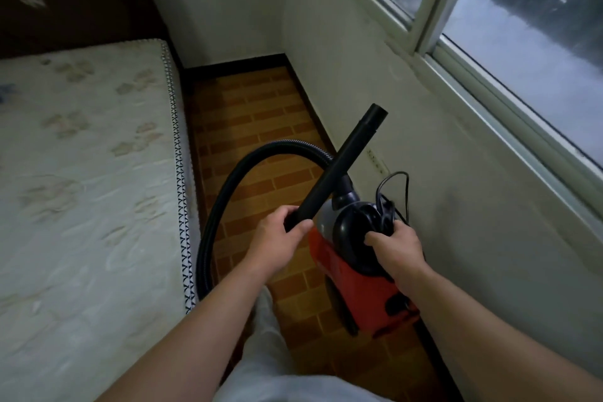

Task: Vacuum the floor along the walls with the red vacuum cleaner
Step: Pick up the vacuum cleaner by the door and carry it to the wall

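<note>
Head view: left hand [277,235] grips tube [346,166], right hand [396,248] vacuum cleaner [359,287]; narrow floor [261,127] between mattress [81,157] and wall [408,108].

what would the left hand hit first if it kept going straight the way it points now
The left hand points up along the black tube it grips, so probably the hose arching behind that tube, then the wall. Depth is unclear here.

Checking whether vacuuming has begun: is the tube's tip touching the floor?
Apart. The head view shows the left hand holding the tube angled upward, its tip seen against the wall, above the floor; the right hand grips the vacuum.
</note>
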Motion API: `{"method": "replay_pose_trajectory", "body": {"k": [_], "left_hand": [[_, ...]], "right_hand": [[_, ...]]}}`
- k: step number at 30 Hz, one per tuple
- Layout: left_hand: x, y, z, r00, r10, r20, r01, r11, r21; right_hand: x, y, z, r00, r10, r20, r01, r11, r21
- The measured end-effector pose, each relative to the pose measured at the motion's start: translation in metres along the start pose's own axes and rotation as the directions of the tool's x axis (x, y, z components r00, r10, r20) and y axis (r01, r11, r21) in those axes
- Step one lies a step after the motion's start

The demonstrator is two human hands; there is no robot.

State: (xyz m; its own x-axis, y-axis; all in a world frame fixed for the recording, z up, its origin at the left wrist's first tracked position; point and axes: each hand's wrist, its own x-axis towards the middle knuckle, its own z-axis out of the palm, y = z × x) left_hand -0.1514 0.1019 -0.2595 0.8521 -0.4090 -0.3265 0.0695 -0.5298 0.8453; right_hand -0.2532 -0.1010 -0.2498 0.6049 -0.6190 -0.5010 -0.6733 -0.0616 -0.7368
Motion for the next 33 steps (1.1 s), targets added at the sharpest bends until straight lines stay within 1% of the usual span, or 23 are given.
{"method": "replay_pose_trajectory", "body": {"k": [6,14,19,27,30,33], "left_hand": [[0.086,-0.003,-0.064,1.0,0.002,0.005,-0.001,1.0,-0.015],[0.182,0.016,-0.136,0.998,0.032,0.063,-0.032,0.999,-0.008],[0.238,0.027,-0.158,0.996,0.045,0.072,-0.047,0.999,0.018],[0.334,0.047,-0.174,0.999,-0.014,0.042,0.01,0.996,0.083],[0.365,0.057,-0.181,0.997,-0.048,0.055,0.042,0.994,0.103],[0.396,0.067,-0.186,0.998,-0.04,0.049,0.035,0.994,0.105]], "right_hand": [[0.056,-0.067,0.055,1.0,0.011,-0.014,-0.011,1.0,0.001],[0.118,-0.149,0.105,0.998,0.021,-0.053,-0.019,0.999,0.042],[0.166,-0.186,0.129,1.0,0.016,-0.013,-0.015,0.996,0.083],[0.264,-0.237,0.153,0.998,0.022,0.06,-0.03,0.991,0.131],[0.295,-0.258,0.158,0.998,0.026,0.063,-0.034,0.991,0.131],[0.321,-0.28,0.159,0.998,0.015,0.062,-0.024,0.99,0.138]]}}
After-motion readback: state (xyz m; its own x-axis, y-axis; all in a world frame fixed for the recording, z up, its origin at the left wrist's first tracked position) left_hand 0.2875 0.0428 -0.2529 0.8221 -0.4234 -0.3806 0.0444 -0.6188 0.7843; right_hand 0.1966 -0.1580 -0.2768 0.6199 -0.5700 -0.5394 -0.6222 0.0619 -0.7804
